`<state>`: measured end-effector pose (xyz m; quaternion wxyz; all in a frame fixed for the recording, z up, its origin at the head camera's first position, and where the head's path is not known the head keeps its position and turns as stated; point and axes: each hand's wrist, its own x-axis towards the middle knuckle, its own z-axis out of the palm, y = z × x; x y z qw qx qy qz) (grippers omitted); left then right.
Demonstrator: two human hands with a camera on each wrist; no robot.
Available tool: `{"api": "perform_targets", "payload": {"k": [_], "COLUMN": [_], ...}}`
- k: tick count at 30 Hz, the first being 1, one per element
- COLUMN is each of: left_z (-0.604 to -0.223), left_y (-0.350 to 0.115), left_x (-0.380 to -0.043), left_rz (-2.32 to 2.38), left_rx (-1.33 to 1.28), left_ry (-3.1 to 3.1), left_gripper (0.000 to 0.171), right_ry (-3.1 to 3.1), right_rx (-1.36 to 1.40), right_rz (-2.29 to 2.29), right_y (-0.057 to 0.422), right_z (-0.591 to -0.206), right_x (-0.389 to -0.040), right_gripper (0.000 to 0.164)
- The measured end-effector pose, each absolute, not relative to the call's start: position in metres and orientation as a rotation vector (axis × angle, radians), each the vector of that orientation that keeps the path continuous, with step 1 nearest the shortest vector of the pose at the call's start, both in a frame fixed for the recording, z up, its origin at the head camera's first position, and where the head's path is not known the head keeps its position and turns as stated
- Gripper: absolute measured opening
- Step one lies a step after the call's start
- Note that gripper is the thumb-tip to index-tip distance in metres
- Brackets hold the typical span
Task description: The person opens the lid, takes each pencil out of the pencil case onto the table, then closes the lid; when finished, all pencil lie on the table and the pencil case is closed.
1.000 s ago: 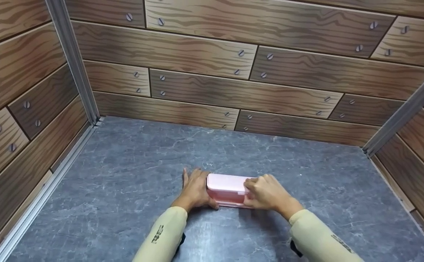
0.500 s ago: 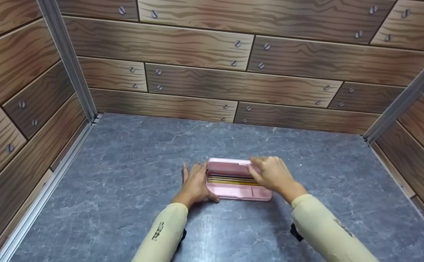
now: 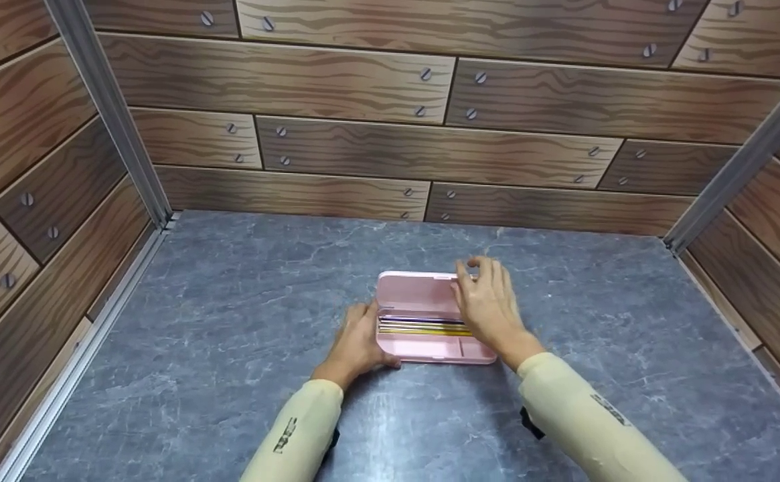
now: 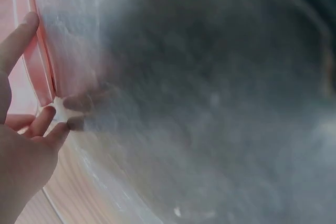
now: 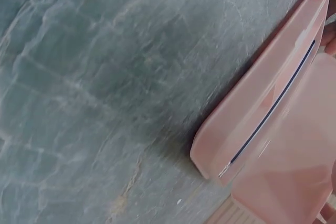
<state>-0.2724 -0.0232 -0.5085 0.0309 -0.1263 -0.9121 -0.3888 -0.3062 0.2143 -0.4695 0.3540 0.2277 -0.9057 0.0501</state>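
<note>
A pink pencil case (image 3: 423, 348) lies on the grey tabletop, its lid (image 3: 416, 292) raised at the back. Several pencils (image 3: 423, 327), yellow, dark and pale, lie lengthwise in its rear compartment. One dark blue pencil (image 5: 274, 107) shows in the right wrist view. My left hand (image 3: 357, 341) holds the case's left end, thumb along the front side and fingers round the corner. My right hand (image 3: 493, 304) is at the lid's right upper corner, with the lid edge between thumb and fingers. It hides the right ends of the pencils.
The front of the case has a long compartment and a small one (image 3: 477, 349) at the right. Wood-patterned panels (image 3: 356, 147) rise behind and at both sides of the grey tabletop (image 3: 262, 281). Metal rails (image 3: 115, 114) frame the corners.
The lid has swung up and back from nearly closed, uncovering the pencils. My right hand has moved away from me with it. The left hand has stayed at the case's left end.
</note>
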Motion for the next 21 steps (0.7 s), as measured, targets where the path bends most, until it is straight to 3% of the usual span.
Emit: {"api": "perform_targets", "payload": {"k": [13, 21], "left_z": [-0.511, -0.505], "left_y": [-0.012, -0.014], "left_x": [-0.273, -0.280], "left_rz": [-1.251, -1.237], "left_rx": [-0.460, -0.474], "left_ry": [-2.739, -2.838], "left_gripper": [0.099, 0.097], "right_ry": [-2.537, -2.621], "right_rx": [0.495, 0.603], "right_rz": [0.055, 0.202], "right_y": [0.211, 0.221], "right_z": [-0.468, -0.471], "right_x": [-0.305, -0.313], "right_gripper": [0.065, 0.062]}}
